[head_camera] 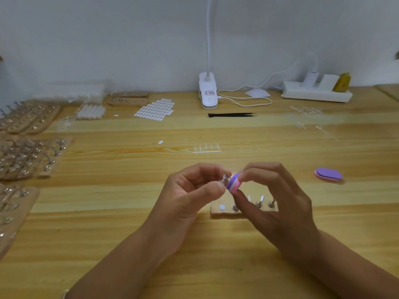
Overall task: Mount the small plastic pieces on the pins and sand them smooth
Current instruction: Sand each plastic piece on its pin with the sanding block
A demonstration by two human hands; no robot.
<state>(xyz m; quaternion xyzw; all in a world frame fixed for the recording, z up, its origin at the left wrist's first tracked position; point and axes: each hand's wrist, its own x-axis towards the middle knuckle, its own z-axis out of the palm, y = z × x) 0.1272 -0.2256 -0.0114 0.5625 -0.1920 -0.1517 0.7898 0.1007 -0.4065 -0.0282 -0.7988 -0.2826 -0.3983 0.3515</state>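
1. Both my arms reach in from the bottom. My left hand pinches a little metal pin just above the table.
2. My right hand pinches a purple and pink sanding block between thumb and fingers. Its edge touches the top of the pin.
3. I think I am in the middle of the job, because I am rubbing one piece smooth right now.
4. Just behind my hands sits a small wooden holder. A few standing pins are in it. One spot shows only a white dot, so I guess my pin goes back there.
5. Further back lies a strip of clear pieces, all joined together. I think those are left to do.
6. At the left lie many full holders. I cannot tell if their pieces are sanded.
7. Some things are hard to see. The piece on my pin is tiny and shiny, so I cannot make it out. My right hand hides part of the wooden holder. The picture edge cuts off the full holders.
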